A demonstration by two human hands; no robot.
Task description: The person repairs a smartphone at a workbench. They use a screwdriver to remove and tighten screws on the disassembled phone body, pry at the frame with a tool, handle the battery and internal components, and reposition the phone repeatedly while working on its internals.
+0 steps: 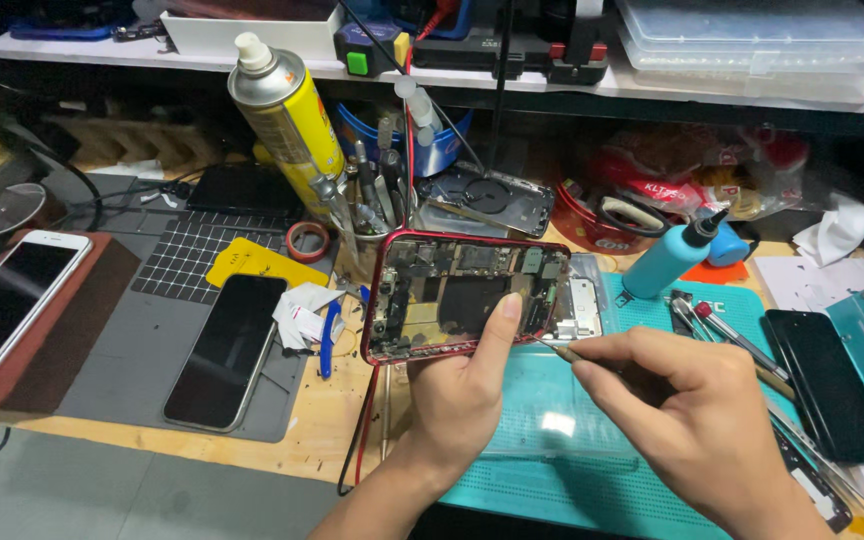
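Nearest the lens, lower centre: left hand gripping the red-framed opened phone from below, thumb laid across its exposed boards; screen already off, internals bare, judging by that, disassembly well under way but boards still seated; lower right: right hand pinching a thin metal tool, tip just beside the phone's right edge, over the teal mat; far left: black phone lying on the grey mat.
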